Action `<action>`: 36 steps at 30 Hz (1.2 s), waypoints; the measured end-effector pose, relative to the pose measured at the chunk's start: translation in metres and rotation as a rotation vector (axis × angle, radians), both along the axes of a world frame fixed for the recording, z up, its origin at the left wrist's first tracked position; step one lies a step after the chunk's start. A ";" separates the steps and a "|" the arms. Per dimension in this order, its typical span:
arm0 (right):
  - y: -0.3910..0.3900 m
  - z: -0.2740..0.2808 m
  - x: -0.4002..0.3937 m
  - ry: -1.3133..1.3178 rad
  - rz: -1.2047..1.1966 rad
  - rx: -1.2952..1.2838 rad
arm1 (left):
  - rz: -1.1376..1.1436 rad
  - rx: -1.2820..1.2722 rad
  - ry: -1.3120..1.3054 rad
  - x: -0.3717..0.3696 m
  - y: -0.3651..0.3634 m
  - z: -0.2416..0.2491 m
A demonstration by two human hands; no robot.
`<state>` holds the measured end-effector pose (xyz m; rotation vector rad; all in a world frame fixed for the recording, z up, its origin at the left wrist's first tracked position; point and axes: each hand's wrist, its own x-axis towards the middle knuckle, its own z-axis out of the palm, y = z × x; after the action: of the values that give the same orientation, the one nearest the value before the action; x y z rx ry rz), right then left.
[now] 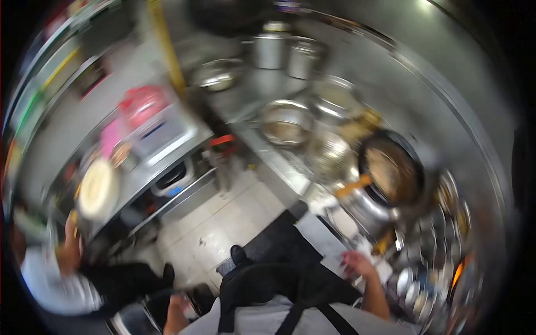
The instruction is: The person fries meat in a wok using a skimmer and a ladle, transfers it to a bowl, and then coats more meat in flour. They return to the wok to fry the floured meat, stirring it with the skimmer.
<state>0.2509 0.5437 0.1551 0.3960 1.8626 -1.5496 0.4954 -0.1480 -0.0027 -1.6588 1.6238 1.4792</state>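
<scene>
My left hand (177, 307) hangs low beside my black apron (279, 287), close to a dark bin-like container (146, 310). Its fingers are blurred, so I cannot make out whether they hold anything. At the edge of the cooking counter, my right hand (358, 263) reaches out with its fingers apart and nothing visible in them. A flat pale grey panel (322, 237) lies just beyond it. Further up stand a steel pot (365, 209) and a dark wok (406, 181) with brownish contents.
Steel bowls (286, 123) and lidded canisters (269, 51) line the counter; several small seasoning containers (413, 287) sit right. A co-worker (61, 279) stands left by a round pale board (99, 190). A pink bag (142, 105) rests on the left worktable. Tiled floor (206, 223) lies between.
</scene>
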 end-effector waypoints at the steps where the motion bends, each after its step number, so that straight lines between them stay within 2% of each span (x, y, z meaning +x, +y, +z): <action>1: 0.033 -0.016 0.012 0.206 -0.222 0.051 | -0.107 -0.006 0.021 -0.015 0.004 0.032; 2: 0.049 -0.006 0.017 0.402 -0.392 0.236 | -0.188 -0.014 0.048 -0.012 -0.003 0.033; 3: 0.066 -0.008 0.025 0.489 -0.557 0.431 | 0.027 0.287 -0.362 0.019 -0.073 -0.059; 4: 0.093 -0.037 0.034 0.638 -0.589 0.833 | 0.150 0.330 -0.192 0.019 -0.079 -0.056; 5: 0.093 -0.035 0.046 0.474 -0.603 1.065 | 0.134 0.272 -0.123 0.008 -0.082 -0.054; 7: 0.097 -0.084 0.073 0.310 -0.623 1.219 | 0.066 0.143 -0.068 -0.029 -0.089 -0.043; 8: 0.081 -0.086 0.081 0.141 -0.668 1.180 | 0.030 0.098 -0.037 -0.051 -0.094 -0.037; 9: 0.075 -0.111 0.096 0.135 -0.751 1.176 | 0.000 0.058 -0.003 -0.073 -0.101 -0.031; 12: 0.082 -0.221 0.141 0.174 -0.707 1.324 | -0.092 -0.020 0.120 -0.139 -0.116 -0.007; 14: 0.071 -0.246 0.153 -0.126 -1.157 0.813 | -0.234 0.005 0.207 -0.184 -0.129 -0.003; 15: 0.053 -0.221 0.154 -0.129 -1.157 0.820 | -0.277 0.016 0.216 -0.204 -0.141 -0.006; 17: 0.005 -0.157 0.149 -0.133 -1.120 0.229 | -0.311 0.032 0.220 -0.223 -0.153 -0.008; 18: 0.001 -0.160 0.145 -0.073 -1.208 0.133 | -0.287 -0.038 0.264 -0.237 -0.149 0.002; 19: -0.002 -0.157 0.140 -0.073 -1.206 0.135 | -0.264 -0.111 0.307 -0.246 -0.147 0.013; 21: -0.010 -0.150 0.126 -0.003 -1.245 0.402 | -0.220 -0.110 0.332 -0.255 -0.163 0.011; 23: -0.019 -0.122 0.107 0.076 -1.235 0.720 | -0.322 0.097 0.248 -0.254 -0.201 -0.014; 25: -0.029 -0.100 0.096 0.191 -1.323 0.517 | -0.358 0.152 0.045 -0.251 -0.239 -0.049; 27: -0.047 -0.077 0.085 0.205 -1.455 0.470 | -0.134 0.342 0.000 -0.252 -0.265 -0.081; 28: -0.046 -0.079 0.084 0.260 -1.441 0.528 | -0.128 0.333 -0.037 -0.255 -0.265 -0.086; 29: -0.043 -0.084 0.085 0.312 -1.423 0.586 | -0.193 0.286 -0.040 -0.263 -0.254 -0.088; 31: -0.048 -0.050 0.069 0.328 -1.423 0.683 | -0.403 0.144 0.031 -0.284 -0.218 -0.088; 32: -0.057 -0.020 0.055 0.372 -1.492 0.531 | -0.500 0.103 0.086 -0.298 -0.201 -0.090; 33: -0.065 0.007 0.040 0.374 -1.500 0.530 | -0.590 0.081 0.144 -0.316 -0.183 -0.090; 35: -0.073 0.055 0.005 0.563 -1.460 0.510 | -0.711 0.077 0.243 -0.357 -0.147 -0.087; 36: -0.074 0.071 -0.016 0.681 -1.469 0.378 | -0.736 0.121 0.251 -0.382 -0.130 -0.079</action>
<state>0.2345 0.4693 0.2261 1.9325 2.5339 -2.3690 0.1132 -0.2777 -0.0812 -0.6865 1.9313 1.3693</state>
